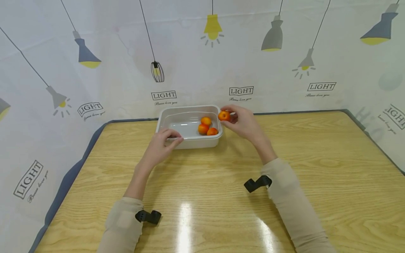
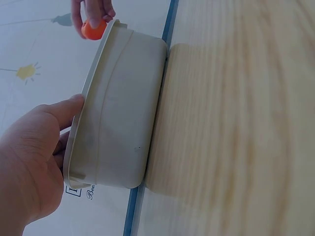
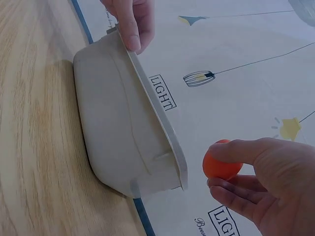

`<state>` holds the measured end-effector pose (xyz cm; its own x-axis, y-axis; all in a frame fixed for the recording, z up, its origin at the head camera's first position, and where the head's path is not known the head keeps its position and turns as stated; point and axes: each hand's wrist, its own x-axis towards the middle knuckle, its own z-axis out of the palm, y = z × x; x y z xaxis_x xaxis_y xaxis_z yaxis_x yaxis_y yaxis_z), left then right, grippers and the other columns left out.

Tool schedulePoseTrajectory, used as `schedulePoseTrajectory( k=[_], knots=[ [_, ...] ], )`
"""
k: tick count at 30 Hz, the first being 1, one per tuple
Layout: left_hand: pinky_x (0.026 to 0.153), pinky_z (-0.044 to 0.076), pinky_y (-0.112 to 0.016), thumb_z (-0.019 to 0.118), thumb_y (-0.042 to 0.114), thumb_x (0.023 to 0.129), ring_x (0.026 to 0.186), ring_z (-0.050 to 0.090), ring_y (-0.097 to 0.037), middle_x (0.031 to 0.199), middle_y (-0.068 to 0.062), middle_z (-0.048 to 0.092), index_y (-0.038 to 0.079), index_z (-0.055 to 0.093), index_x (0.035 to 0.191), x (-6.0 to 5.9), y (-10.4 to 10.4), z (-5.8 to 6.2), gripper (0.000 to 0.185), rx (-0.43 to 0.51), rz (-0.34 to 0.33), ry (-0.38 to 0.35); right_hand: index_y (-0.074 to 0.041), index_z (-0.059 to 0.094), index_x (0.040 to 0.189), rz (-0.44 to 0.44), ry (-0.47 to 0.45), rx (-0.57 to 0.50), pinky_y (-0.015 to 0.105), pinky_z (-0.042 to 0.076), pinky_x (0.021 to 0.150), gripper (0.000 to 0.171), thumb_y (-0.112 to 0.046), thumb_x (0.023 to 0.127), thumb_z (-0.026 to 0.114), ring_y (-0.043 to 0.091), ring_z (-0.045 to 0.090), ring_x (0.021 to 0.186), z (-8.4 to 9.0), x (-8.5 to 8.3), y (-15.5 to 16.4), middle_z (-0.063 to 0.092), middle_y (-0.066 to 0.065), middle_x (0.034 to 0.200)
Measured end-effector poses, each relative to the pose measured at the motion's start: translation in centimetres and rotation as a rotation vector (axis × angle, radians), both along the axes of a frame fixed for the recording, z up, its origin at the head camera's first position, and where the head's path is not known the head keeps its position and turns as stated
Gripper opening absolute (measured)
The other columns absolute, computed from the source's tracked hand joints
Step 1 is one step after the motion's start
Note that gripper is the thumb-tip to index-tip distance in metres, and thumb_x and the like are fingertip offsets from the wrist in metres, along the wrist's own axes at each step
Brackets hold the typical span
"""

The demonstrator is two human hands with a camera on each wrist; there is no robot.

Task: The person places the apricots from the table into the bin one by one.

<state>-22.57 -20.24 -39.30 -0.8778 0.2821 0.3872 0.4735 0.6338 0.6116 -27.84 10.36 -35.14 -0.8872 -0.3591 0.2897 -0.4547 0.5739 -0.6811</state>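
Observation:
A white plastic tub stands at the back of the table, with several orange-red fruits that look like apricots gathered at the right end inside it. My left hand pinches the tub's near rim towards its left corner. In the left wrist view the thumb lies on the outside and the fingers go behind the rim. Between thumb and fingertips, my right hand holds another apricot, just off the tub's right rim. The right wrist view shows that apricot apart from the tub.
The wood-grain table runs up to a wall cloth printed with lamps, close behind the tub. Each sleeve carries a black bracket at the wrist.

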Motion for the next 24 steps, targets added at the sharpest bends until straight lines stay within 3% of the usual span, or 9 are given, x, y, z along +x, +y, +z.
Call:
schedulePoseTrajectory(
  k=[24],
  knots=[
    [0.095, 0.05, -0.044, 0.072, 0.017, 0.096, 0.101, 0.061, -0.028, 0.1, -0.01, 0.069, 0.002, 0.071, 0.1, 0.1, 0.0, 0.0, 0.015, 0.007, 0.0, -0.004, -0.001, 0.061, 0.133, 0.134, 0.017, 0.024, 0.035, 0.057, 0.081, 0.043, -0.008, 0.092, 0.075, 0.028, 0.065, 0.093, 0.2, 1.2, -3.9, 0.066, 0.016, 0.117]
  ],
)
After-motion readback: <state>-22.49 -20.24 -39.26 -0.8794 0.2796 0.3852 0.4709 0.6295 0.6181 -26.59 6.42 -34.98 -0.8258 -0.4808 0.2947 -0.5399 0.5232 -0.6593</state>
